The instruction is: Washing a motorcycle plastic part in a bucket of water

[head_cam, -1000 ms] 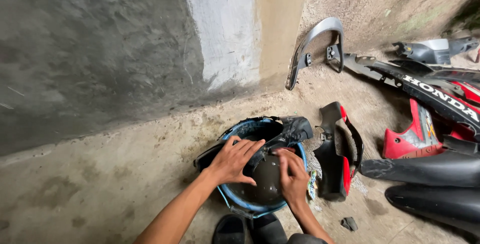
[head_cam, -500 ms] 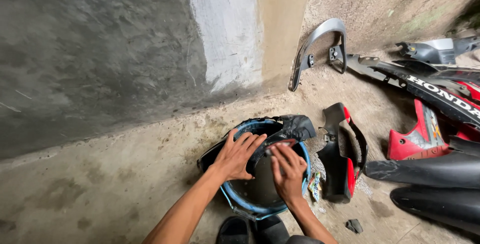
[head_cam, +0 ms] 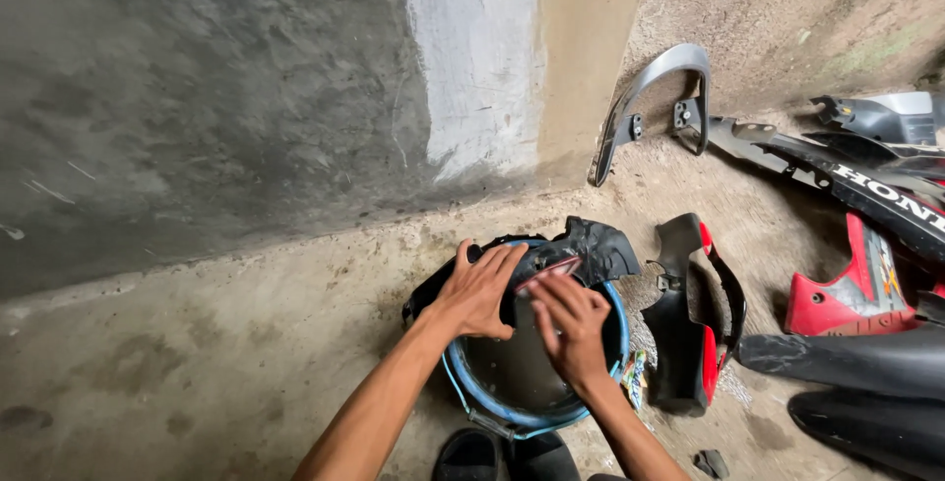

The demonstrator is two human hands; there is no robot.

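Note:
A blue basin (head_cam: pixel 602 377) of dark water sits on the concrete floor in front of me. Across its rim lies a black plastic motorcycle panel (head_cam: pixel 589 247). My left hand (head_cam: pixel 479 290) rests on the panel's left part, fingers spread, holding it down. My right hand (head_cam: pixel 571 327) lies flat on the panel's middle over the basin, fingers together and pointing up-left. Whether a cloth is under the right palm is hidden.
A grey rough wall (head_cam: pixel 246 97) stands close behind. Right of the basin lies a black and red fairing piece (head_cam: pixel 689 328), further right a red panel (head_cam: pixel 847 289), long black panels (head_cam: pixel 837 171) and a silver grab rail (head_cam: pixel 650 97). Black sandals (head_cam: pixel 502 456) are at the bottom edge.
My right hand has slid up-left along the panel toward my left hand. The view has shifted slightly; the left hand stays on the panel.

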